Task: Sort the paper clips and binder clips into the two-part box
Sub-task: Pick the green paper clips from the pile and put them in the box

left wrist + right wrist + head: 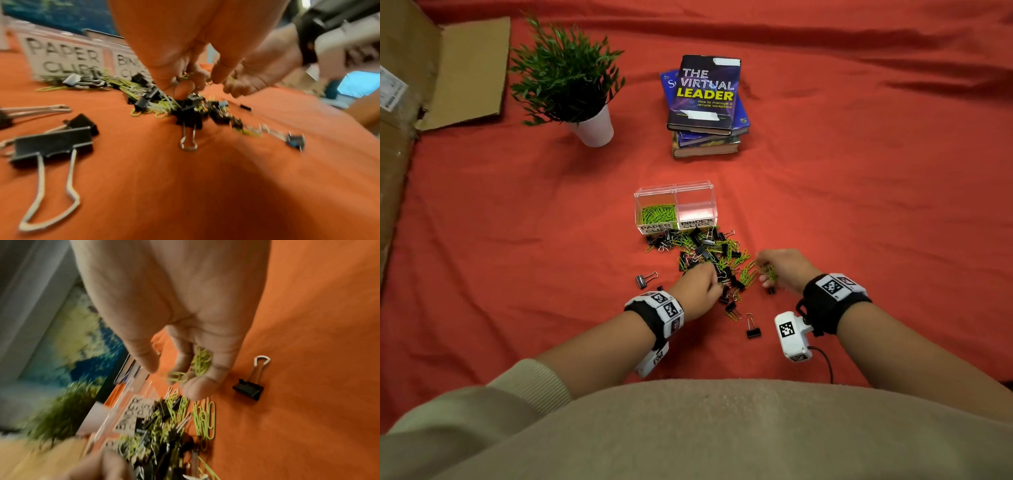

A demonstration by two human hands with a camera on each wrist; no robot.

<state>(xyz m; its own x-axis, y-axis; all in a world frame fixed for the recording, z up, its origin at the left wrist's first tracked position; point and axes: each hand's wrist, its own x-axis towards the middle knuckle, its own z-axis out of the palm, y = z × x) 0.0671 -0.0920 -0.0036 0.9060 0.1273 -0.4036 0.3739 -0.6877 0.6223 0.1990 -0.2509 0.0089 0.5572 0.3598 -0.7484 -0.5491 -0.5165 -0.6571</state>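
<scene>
A clear plastic two-part box (675,207) stands on the red cloth-covered tabletop (859,205), about midway between its left and right edges. Its left compartment, labelled "PAPER CLIPS", holds a heap of lime-green wire paper clips (657,214); the right compartment, labelled "BINDER CLIPS", looks bare inside.

Against the box's near wall begins a mixed pile of green paper clips and small black binder clips with silver wire handles (705,255), spreading toward the near edge. A few black binder clips lie apart from it: one (645,280) to the left of the pile, another (753,328) nearer the near edge, between the two wrists.

The left hand (700,286) is down in the near side of the pile. In the left wrist view its fingertips (183,90) are pressed together among the clips, pinching into them, though blur hides exactly which clip they hold.

The right hand (782,269) is at the pile's right side. Its grip is curled: the right wrist view shows a small bunch of green paper clips (200,361) cupped against the palm under bent fingers (183,353), with one more green clip (176,377) sticking out at the fingertips.

Toward the far edge sit a stack of dark-covered books (705,102) and, left of it, a green leafy plant in a white pot (571,78). Brown cardboard (465,72) lies by the far left corner.
</scene>
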